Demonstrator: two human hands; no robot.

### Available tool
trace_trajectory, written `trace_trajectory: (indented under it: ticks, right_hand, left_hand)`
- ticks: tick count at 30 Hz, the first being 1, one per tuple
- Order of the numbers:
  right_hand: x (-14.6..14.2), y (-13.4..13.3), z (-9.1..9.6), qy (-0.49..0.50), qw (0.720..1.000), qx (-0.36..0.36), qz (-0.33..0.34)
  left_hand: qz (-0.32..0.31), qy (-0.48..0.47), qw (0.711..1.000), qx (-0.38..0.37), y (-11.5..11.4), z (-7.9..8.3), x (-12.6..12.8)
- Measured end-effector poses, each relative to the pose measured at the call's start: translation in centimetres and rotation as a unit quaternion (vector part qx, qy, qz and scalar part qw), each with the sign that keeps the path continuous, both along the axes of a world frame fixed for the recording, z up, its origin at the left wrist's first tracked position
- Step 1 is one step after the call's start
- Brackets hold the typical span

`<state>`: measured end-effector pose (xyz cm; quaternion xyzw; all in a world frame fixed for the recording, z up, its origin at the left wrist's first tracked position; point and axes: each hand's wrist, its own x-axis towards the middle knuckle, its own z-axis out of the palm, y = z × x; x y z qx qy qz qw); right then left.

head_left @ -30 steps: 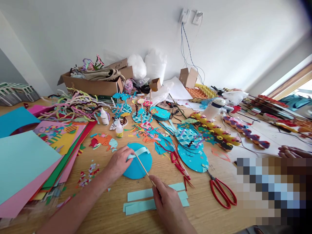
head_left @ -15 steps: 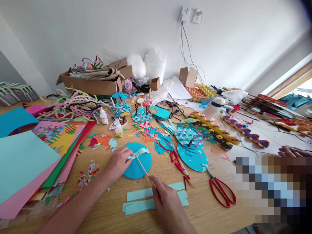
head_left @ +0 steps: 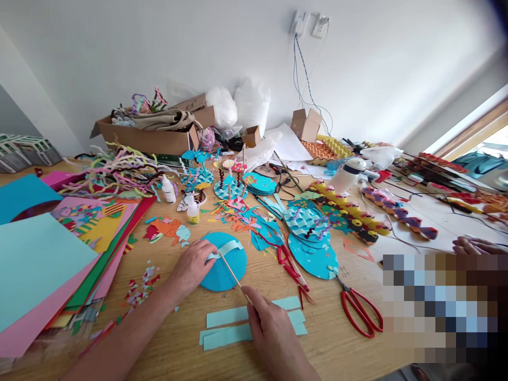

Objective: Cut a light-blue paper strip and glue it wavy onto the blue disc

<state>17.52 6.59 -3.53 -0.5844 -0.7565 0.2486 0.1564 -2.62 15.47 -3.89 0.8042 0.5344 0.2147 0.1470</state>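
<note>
A round blue card disc (head_left: 228,272) lies on the wooden table in front of me. Across its upper part runs a wavy light-blue paper strip (head_left: 231,246). My left hand (head_left: 195,260) pinches the left end of that strip at the disc's edge. In my right hand (head_left: 266,320) is a thin wooden stick (head_left: 233,272), its far tip pressed on the strip near my left fingertips. Beneath and beside my right hand lie several flat light-blue paper strips (head_left: 226,316).
Red-handled scissors (head_left: 359,312) lie to the right, by a speckled blue disc (head_left: 313,256). Glue bottles (head_left: 193,210), paper fish (head_left: 170,228) and scraps sit behind the disc. Coloured paper sheets (head_left: 39,264) are stacked left. Another person's hand (head_left: 478,245) rests at far right.
Both my hands, the stick and the strip keep practically the same positions. The other person's hand at the right has shifted slightly.
</note>
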Motion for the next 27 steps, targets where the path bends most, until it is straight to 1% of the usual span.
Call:
trace_trajectory:
  ticks: [27]
  right_hand:
    - [-0.09, -0.17, 0.02, -0.013, 1.000, -0.012, -0.001]
  left_hand:
    - [-0.001, -0.015, 1.000, -0.005, 0.05, -0.05, 0.06]
